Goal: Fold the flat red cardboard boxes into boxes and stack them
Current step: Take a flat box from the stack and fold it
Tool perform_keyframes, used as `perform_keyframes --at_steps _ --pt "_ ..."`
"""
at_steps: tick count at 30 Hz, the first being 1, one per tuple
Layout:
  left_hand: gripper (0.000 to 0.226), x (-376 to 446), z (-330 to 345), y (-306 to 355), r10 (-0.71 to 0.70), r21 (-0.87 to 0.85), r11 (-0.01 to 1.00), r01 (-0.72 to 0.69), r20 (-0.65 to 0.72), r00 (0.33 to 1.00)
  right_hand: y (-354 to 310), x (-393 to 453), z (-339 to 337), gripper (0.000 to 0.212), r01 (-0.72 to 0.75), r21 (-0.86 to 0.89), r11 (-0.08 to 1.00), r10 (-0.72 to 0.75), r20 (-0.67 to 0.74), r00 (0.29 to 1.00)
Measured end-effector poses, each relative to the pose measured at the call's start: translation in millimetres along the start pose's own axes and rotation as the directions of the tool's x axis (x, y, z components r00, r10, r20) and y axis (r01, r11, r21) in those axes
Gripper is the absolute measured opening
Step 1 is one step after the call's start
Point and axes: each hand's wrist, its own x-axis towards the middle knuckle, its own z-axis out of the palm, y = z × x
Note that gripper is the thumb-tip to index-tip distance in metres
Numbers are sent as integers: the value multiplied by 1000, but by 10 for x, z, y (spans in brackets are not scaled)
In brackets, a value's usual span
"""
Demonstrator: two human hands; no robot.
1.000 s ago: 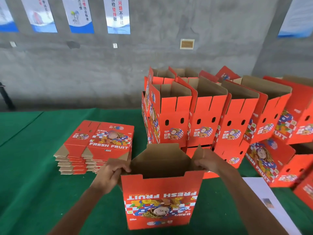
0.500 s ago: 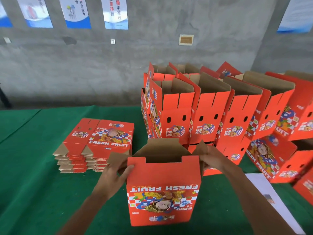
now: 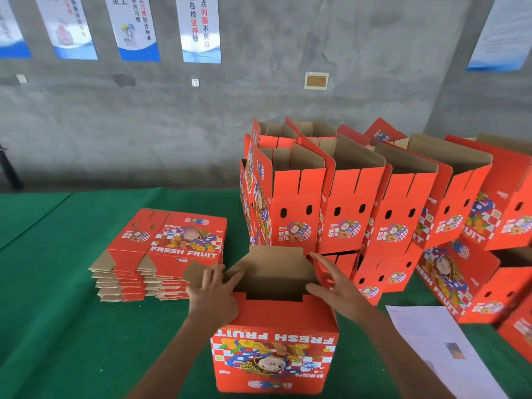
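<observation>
A red "FRESH FRUIT" box (image 3: 276, 355) stands opened up on the green table right in front of me, print upside down, brown flaps up. My left hand (image 3: 214, 292) rests with straight fingers on the box's left brown flap (image 3: 195, 272). My right hand (image 3: 334, 286) is spread flat at the box's right top edge, thumb on the near rim, fingers by the right red flap. A stack of flat red boxes (image 3: 167, 246) lies to the left. Several folded boxes (image 3: 345, 203) are stacked in two layers behind and to the right.
A white paper sheet (image 3: 437, 341) lies on the green cloth (image 3: 72, 326) at my right. More folded boxes (image 3: 460, 283) lean at the far right edge. A grey wall with posters (image 3: 198, 30) rises behind the table.
The box has opened into a squarer shape and sits lower in view. My right hand let go of the side edge and spread open; my left hand slid onto the left flap.
</observation>
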Motion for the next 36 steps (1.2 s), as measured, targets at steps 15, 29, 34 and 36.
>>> perform_keyframes --at_steps 15,29,34,36 --pt "89 -56 79 216 255 -96 944 -314 -390 885 61 114 226 84 86 -225 970 -108 -88 990" --pt "64 108 161 118 5 -870 406 -278 -302 953 135 160 247 70 129 -168 977 -151 -126 980" --pt "60 129 99 132 -62 -823 549 -146 -214 975 108 96 242 37 239 -200 950 -271 -152 950" --pt "72 109 103 192 -30 -752 624 -210 -292 956 141 69 254 31 274 -236 932 -314 -152 937"
